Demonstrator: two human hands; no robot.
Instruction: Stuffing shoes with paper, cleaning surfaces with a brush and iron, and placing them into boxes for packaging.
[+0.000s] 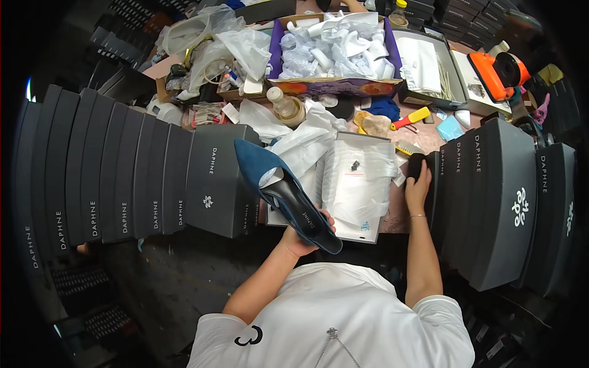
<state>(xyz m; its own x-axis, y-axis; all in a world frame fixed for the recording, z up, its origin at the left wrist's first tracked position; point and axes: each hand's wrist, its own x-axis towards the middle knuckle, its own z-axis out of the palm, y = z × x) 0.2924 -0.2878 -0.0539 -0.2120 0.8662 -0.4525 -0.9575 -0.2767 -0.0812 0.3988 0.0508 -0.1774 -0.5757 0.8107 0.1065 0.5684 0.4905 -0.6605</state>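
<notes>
A blue pointed slingback shoe (261,164) with a black insole is tilted in front of me, its toe toward the far left. My left hand (302,240) is closed around its heel end. Over on the right, my right hand (419,187) grips a small black pad-like thing (416,164) beside the stacked boxes; its exact kind is unclear. Between the hands lies an open shoe box (368,238) with white wrapping paper (362,199) inside. A small black piece (354,165) rests on that paper.
Rows of dark shoe boxes stand at left (141,178) and right (500,208). Farther back are a purple carton (274,52) of crumpled paper, a bottle (282,104), a yellow-and-red brush-like tool (412,118), a yellow brush (408,147) and an orange device (494,76).
</notes>
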